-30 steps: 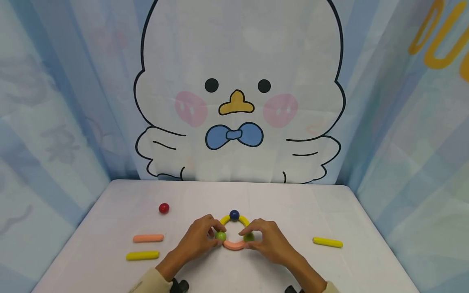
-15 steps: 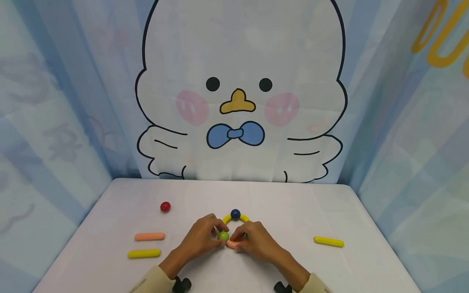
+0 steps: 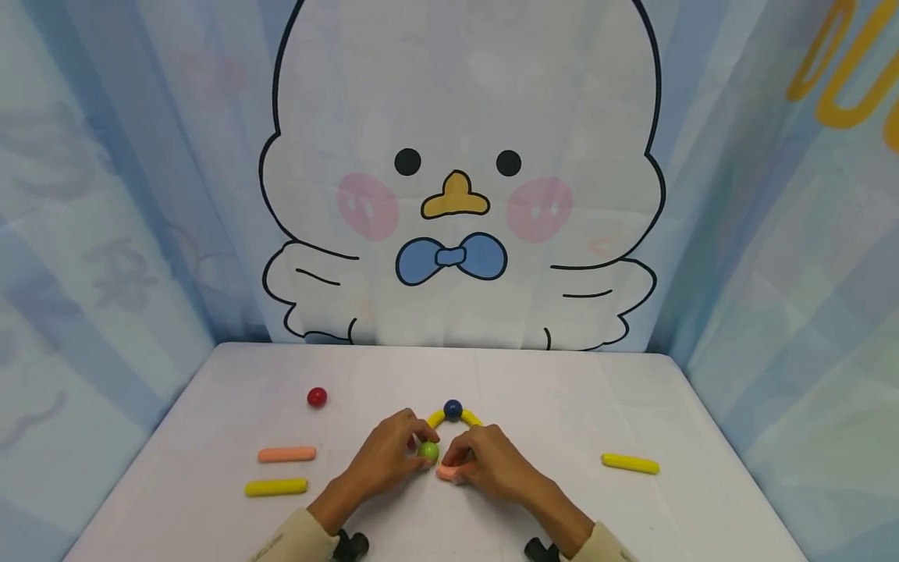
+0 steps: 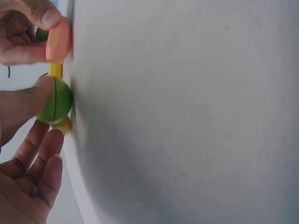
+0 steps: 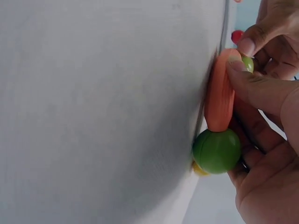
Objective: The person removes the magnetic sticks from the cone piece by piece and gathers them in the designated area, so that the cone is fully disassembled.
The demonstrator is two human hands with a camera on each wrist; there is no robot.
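In the head view my left hand pinches a light green ball between thumb and fingers. My right hand grips a curved orange stick, its thumb pressed near the stick's end. That orange end lies just beside the light green ball, with a small gap showing. In the right wrist view the stick's other end meets a dark green ball, which my right hand hides from the head view. Beyond both hands, a dark blue ball joins two curved yellow sticks, partly covered by my fingers.
Left on the white table lie a red ball, a straight orange stick and a yellow stick. Another yellow stick lies at the right. A printed curtain stands behind the table.
My right hand has moved left from the dark green ball onto the curved orange stick. The stick's left end has shifted slightly toward me, away from the light green ball. My left hand stays there.
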